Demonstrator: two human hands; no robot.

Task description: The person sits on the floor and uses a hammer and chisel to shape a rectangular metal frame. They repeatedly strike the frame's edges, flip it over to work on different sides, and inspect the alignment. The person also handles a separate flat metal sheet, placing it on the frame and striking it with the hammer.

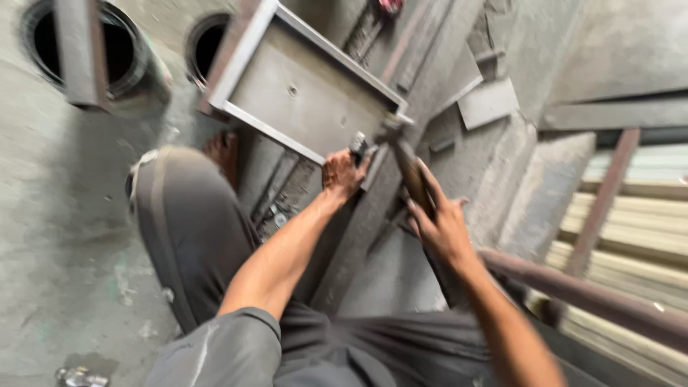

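Head view: the right hand (446, 228) grips a long tool (410, 170) by the metal frame (301, 89); the left hand (344, 174) squeezes a small part (358, 144) there. The tool could slip and pinch fingers.

You see the scene in soft, even daylight, brightest at the right edge and without glare. Motion blur smears the whole frame, your hands included; shadows lie faint beneath the metal frame (301, 86).
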